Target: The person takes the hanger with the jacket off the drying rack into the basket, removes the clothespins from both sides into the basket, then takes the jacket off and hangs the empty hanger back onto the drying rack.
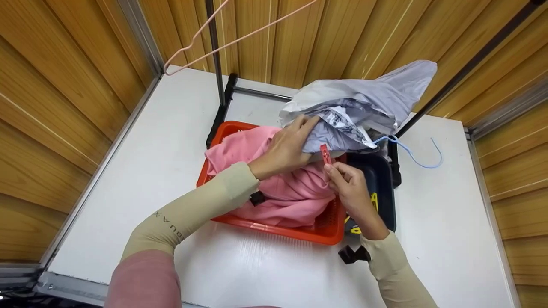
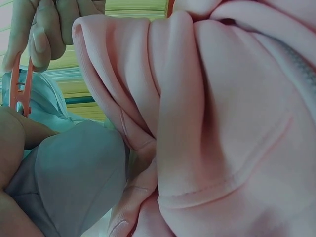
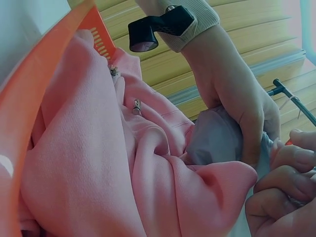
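A light grey garment (image 1: 364, 94) of thin cloth lies bunched over the back of a red basket (image 1: 329, 238), with a blue hanger's hook (image 1: 411, 156) sticking out on its right. My left hand (image 1: 287, 147) grips a fold of this cloth, and in the right wrist view the bunched grey fabric (image 3: 215, 138) shows under its thumb and fingers. Close by, my right hand (image 1: 352, 186) pinches a red clothespin (image 1: 326, 155) by one end, its other end pointing at the grey cloth. Below both hands, a pink zippered garment (image 1: 291, 201) fills the basket.
A dark blue basket (image 1: 388, 201) holding yellow clothespins (image 1: 374, 201) stands right of the red one. Black rack poles (image 1: 217, 55) rise behind on both sides. A pink hanger (image 1: 239, 41) hangs at upper left. Wood-patterned walls (image 1: 64, 98) enclose the white table (image 1: 128, 141).
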`<state>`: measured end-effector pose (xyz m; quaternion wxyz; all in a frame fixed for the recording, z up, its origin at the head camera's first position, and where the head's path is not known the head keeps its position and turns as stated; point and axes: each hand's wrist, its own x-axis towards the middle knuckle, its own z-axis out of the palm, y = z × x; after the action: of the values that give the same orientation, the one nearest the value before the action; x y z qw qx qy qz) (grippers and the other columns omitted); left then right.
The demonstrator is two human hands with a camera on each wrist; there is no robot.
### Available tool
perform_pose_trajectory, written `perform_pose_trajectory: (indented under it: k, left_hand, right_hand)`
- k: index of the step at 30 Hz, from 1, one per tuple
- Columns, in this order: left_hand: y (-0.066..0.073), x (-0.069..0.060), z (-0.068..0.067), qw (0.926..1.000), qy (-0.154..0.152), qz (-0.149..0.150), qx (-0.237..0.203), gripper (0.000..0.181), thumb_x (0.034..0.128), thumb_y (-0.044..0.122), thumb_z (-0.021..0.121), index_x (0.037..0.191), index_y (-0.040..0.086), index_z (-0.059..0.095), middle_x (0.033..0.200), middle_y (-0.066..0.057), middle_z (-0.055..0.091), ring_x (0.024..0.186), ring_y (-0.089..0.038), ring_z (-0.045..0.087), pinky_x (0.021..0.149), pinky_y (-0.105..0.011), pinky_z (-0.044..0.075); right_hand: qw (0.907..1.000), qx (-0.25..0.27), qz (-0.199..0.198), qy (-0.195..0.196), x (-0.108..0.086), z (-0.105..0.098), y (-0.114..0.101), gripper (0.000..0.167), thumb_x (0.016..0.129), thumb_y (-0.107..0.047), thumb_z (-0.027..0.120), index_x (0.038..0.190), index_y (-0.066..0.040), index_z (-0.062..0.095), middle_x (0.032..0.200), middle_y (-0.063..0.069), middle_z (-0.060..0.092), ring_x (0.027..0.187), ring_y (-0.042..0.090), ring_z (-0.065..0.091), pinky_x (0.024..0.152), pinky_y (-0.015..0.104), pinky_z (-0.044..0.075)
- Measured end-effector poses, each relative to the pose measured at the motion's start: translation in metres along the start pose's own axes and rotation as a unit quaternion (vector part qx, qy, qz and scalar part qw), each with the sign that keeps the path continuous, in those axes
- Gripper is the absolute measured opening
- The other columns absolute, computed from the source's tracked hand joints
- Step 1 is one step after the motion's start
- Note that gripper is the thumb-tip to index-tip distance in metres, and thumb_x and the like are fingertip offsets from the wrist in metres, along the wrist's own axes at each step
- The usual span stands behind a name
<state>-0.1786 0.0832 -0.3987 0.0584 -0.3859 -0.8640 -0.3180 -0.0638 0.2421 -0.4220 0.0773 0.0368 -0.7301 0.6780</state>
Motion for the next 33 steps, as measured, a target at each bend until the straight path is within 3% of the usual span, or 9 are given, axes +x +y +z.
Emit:
perform_pose_trajectory:
  k: [7,18,25,33]
  left_hand:
    - [-0.001,0.002,-0.001,0.9999,-0.002,-0.014,-0.006,0.081,0.0739,0.016,0.075,0.146,0.012,0.039,0.127,-0.007,0.051,0.096,-0.023,0.059,0.077,-0.037,0.053]
    - [0.0,0.002,-0.003,0.9996,-0.004,-0.023,-0.014,0.082,0.0748,0.019,0.077,0.147,0.012,0.038,0.127,-0.007,0.051,0.099,-0.023,0.059,0.08,-0.037,0.052]
    - [-0.001,0.002,-0.003,0.9998,-0.005,-0.016,-0.01,0.081,0.0712,0.01,0.071,0.146,0.012,0.039,0.127,-0.007,0.051,0.101,-0.022,0.058,0.081,-0.037,0.052]
    - [-0.002,0.002,-0.003,0.9998,-0.004,-0.017,-0.011,0.079,0.0731,0.012,0.071,0.145,0.013,0.04,0.126,-0.007,0.051,0.102,-0.023,0.057,0.08,-0.037,0.052]
  right_hand:
    - [0.9993,-0.038,-0.001,-0.003,-0.004,-0.002,0.0,0.031,0.098,-0.01,0.053,0.073,0.009,0.054,0.051,-0.005,0.036,0.044,0.005,0.031,0.042,0.029,0.021]
    - [1.0,0.002,-0.003,0.004,-0.009,-0.01,0.002,0.036,0.099,-0.012,0.05,0.071,0.01,0.052,0.051,-0.008,0.032,0.044,0.007,0.025,0.044,0.031,0.018]
    - [0.999,0.011,0.005,0.043,-0.011,-0.018,0.005,0.039,0.098,-0.013,0.048,0.068,0.012,0.05,0.049,-0.008,0.034,0.043,0.006,0.027,0.043,0.03,0.017]
    - [0.991,-0.003,0.068,0.115,-0.015,-0.028,0.012,0.044,0.099,-0.021,0.051,0.068,0.01,0.051,0.047,-0.006,0.034,0.042,0.006,0.029,0.042,0.022,0.023]
